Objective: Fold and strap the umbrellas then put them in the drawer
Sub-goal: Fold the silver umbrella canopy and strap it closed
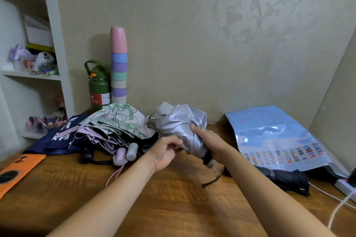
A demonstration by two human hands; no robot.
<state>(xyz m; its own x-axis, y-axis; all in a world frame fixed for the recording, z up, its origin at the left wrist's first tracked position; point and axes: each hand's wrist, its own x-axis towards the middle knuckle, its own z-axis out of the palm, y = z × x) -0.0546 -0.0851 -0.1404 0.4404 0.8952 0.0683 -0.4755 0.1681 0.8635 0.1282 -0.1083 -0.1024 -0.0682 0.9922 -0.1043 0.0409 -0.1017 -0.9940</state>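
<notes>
Gripping silver umbrella point(179, 127) w/ both hands: right hand point(210, 140) round canopy, left hand point(165, 152) pinching fabric. Should twist pleats tight b4 strapping.

- shiny silver fabric umbrella point(179, 123), black collar at its handle end
- cream fabric umbrella with green leaf print point(119, 119)
- navy blue cloth with white characters point(57, 134)
- orange phone case point(17, 169), black circle on it
- dark green metal bottle point(98, 86), orange button, red-and-white label
- stacked plastic cups point(118, 63): pink, blue, purple, mint, beige
- light blue map sheet point(273, 136), row of multicoloured flags
- brown wood-grain table point(173, 208)
- beige wallpaper with grey floral scrolls point(250, 11)
</notes>
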